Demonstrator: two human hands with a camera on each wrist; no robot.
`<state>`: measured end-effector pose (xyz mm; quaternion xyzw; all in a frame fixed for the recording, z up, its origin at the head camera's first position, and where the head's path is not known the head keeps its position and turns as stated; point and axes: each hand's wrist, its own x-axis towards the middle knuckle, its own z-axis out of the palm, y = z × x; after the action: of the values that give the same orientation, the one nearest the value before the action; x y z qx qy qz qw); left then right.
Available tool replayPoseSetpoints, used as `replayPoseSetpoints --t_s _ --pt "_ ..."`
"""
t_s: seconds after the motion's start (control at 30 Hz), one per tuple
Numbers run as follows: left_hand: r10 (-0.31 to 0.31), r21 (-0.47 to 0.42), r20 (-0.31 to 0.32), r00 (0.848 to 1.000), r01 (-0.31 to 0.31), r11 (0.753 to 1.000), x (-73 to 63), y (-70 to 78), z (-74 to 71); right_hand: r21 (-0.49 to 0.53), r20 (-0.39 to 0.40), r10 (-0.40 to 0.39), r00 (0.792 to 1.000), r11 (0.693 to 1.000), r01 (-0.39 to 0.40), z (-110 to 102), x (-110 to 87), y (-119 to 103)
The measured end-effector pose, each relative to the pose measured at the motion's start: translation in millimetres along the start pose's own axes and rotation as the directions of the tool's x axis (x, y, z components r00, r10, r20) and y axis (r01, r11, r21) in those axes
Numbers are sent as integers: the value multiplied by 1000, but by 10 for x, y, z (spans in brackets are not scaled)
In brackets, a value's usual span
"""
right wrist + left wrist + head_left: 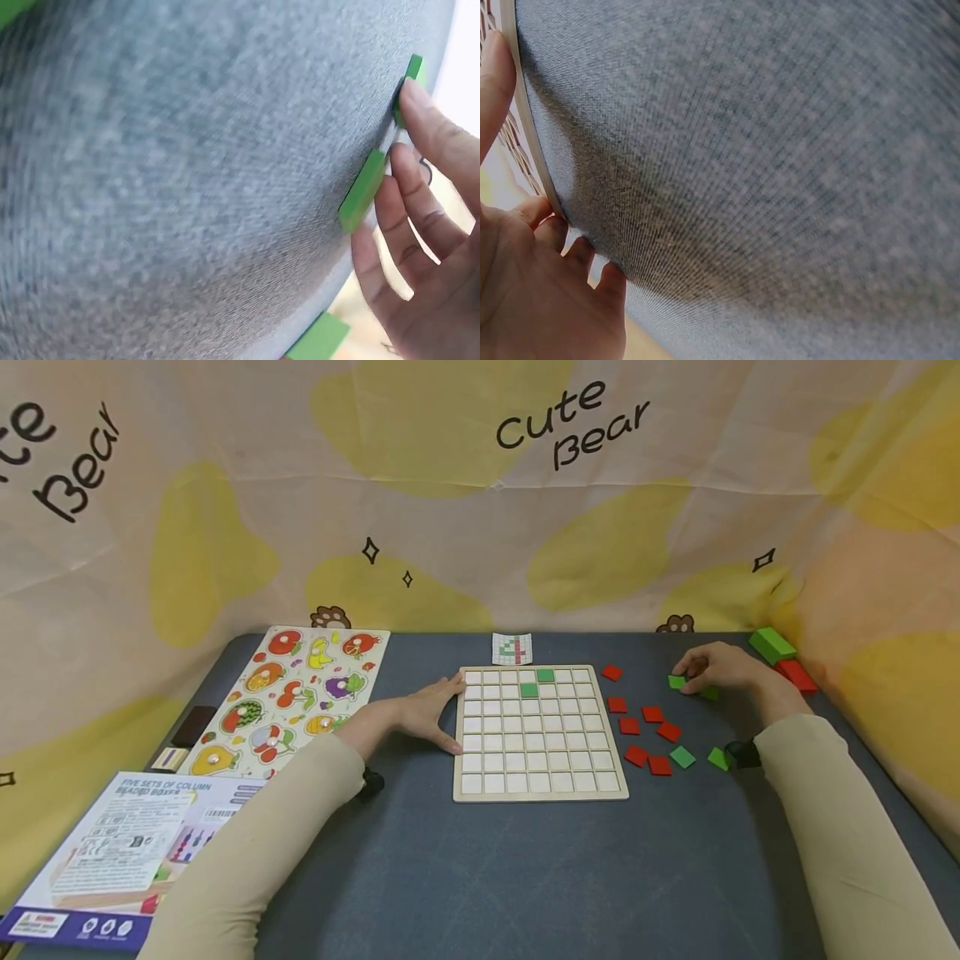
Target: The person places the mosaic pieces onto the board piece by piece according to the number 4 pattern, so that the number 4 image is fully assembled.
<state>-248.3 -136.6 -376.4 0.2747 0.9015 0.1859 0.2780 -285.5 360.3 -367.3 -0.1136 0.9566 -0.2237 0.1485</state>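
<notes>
A wooden grid board (540,795) with white squares lies mid-table; two green tiles (529,691) sit in its upper rows. Thumb and fingers spread apart, my left hand (420,710) rests against the board's left edge; the left wrist view shows the thumb on the rim and fingertips near a corner. At the right, my right hand (716,670) pinches a green square tile (677,682) between thumb and fingertips. Another green tile (364,191) lies under its other fingers. Several red tiles (652,715) and two more green tiles (682,757) are scattered between board and hand.
A small pattern card (512,649) lies behind the board. Green (772,645) and red blocks (796,676) stand at the back right. A fruit puzzle board (300,693), a dark brown object (193,725) and a printed box (127,852) occupy the left side.
</notes>
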Motion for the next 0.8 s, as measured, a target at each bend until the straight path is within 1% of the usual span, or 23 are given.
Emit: replayPoseSetpoints --t_s 0.1,0.2,0.27,0.33,0.4,0.47,0.53,0.6,0.7,0.8 --pt "-16 9 1 1000 16 1000 5 -11 15 -39 -28 10 1000 999 -11 3 6 -68" --pt "-25 12 -1 1000 25 1000 24 -34 31 -60 -79 33 996 997 -38 9 20 -197" --pt "-19 7 -7 1000 19 1000 40 -46 43 -55 -125 39 991 997 -46 21 41 -317" --pt "-18 6 -12 1000 18 1000 57 -64 56 -27 -160 37 986 999 -42 41 69 -456" --pt "-11 2 -20 1000 11 1000 66 -68 65 5 -180 7 984 1000 -6 74 114 -607" --pt "-11 5 -24 1000 11 1000 65 -64 68 28 -178 -34 983 999 40 130 165 -778" --pt "-14 10 -25 1000 15 1000 70 -66 71 65 -170 -91 981 993 103 213 233 -943" --pt "-15 15 -26 1000 15 1000 71 -61 68 81 -168 -157 973 982 172 321 302 -1123" --pt "-20 14 -24 1000 20 1000 84 -77 66 104 -141 -221 965 966 236 492 367 -1424" --pt "-23 10 -24 999 23 1000 82 -85 59 97 -95 -255 962 960 264 645 389 -1735"
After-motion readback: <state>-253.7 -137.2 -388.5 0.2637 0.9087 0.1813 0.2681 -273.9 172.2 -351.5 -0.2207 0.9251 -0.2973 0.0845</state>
